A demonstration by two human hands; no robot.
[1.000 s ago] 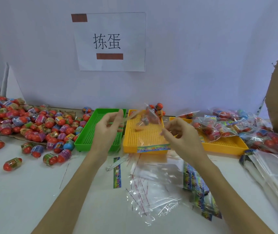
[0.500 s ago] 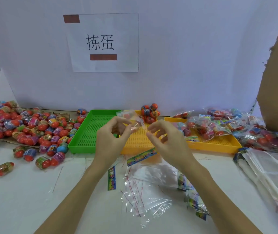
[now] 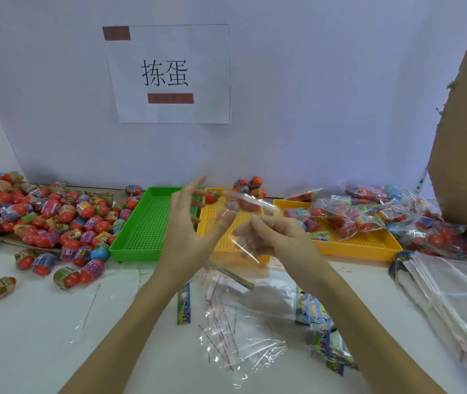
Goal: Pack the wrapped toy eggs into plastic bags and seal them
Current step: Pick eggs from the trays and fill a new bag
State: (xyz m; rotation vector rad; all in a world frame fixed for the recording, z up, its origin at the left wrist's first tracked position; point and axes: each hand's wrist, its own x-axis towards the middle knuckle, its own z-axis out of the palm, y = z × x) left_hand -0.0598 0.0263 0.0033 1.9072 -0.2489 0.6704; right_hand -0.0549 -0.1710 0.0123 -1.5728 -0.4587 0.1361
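1. Landmark for everything here is the yellow tray (image 3: 228,237) in the middle of the white table (image 3: 27,322), the one sitting right next to the green tray (image 3: 144,226).
2. Both hands are up in the air over the near edge of that yellow tray, with a clear plastic bag (image 3: 250,223) stretched between them.
3. Left hand (image 3: 188,223) is over the tray's left side, mostly spread out with the fingers pointing up. Its thumb looks like it's touching the bag's lower left corner, but it's blurry, so I honestly can't tell if it's a real pinch.
4. Right hand (image 3: 276,237) is over the tray's right side, fingers curled in and gripping the bag's edge.
5. The bag's top edge runs as a folded strip up and to the right, over the tray. I can see a couple of eggs through the plastic, but whether they're inside it or just behind it I can't say.
6. Loose toy eggs (image 3: 56,217) are heaped way off to the left of the yellow tray, past the green one. A small bunch of eggs (image 3: 250,184) sits just behind the yellow tray.
7. To the right of it there's a second yellow tray (image 3: 363,245) with packed bags of eggs (image 3: 368,214) piled on it and spilling further right.
8. In front of the yellow tray, on the table: empty clear bags (image 3: 238,342) and colourful paper strips (image 3: 320,331). A stack of fresh bags (image 3: 454,288) lies off to the far right.
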